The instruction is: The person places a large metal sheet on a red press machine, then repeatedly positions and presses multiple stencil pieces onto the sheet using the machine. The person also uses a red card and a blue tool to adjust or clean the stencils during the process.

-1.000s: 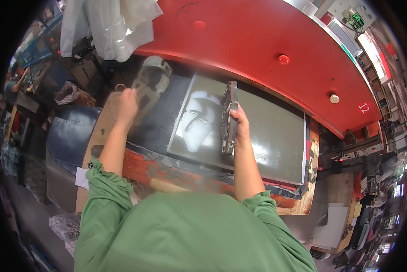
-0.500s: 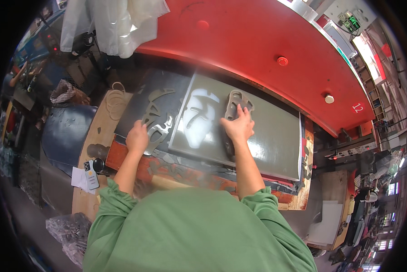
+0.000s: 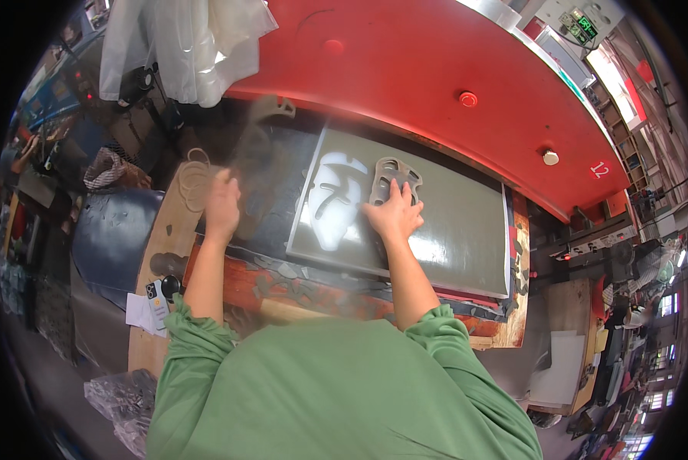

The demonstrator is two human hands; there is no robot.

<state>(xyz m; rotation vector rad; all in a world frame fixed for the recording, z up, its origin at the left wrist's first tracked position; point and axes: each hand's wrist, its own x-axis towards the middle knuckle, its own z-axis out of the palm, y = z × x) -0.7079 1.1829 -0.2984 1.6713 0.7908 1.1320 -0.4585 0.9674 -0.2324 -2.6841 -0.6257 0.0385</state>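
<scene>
My left hand point(image 3: 223, 208) is raised over the left side of the dark sheet point(image 3: 283, 165), fingers closed at the edge of a grey openwork piece point(image 3: 276, 109) that is smeared by motion. Its lower part is too blurred to make out. My right hand point(image 3: 394, 215) lies with fingers spread on a cutting die point(image 3: 388, 167), a grey-brown frame with rounded openings; the hand covers its lower part. The die rests on a glossy grey-green board point(image 3: 459, 222). Left of it on the board shows a bright white shape point(image 3: 332, 211) with dark curved lines.
A red machine point(image 3: 405, 69) with a red button point(image 3: 468, 100) spans the far side. Dark scraps point(image 3: 290, 287) lie along the near edge. At left are a phone point(image 3: 157, 303) and tan ring-shaped pieces point(image 3: 194, 184) on a wooden board. Clear plastic point(image 3: 198, 46) hangs far left.
My left hand has moved up and left, and the grey openwork piece has lifted off the dark sheet with it. My right hand stays on the die. The whole view has shifted slightly.
</scene>
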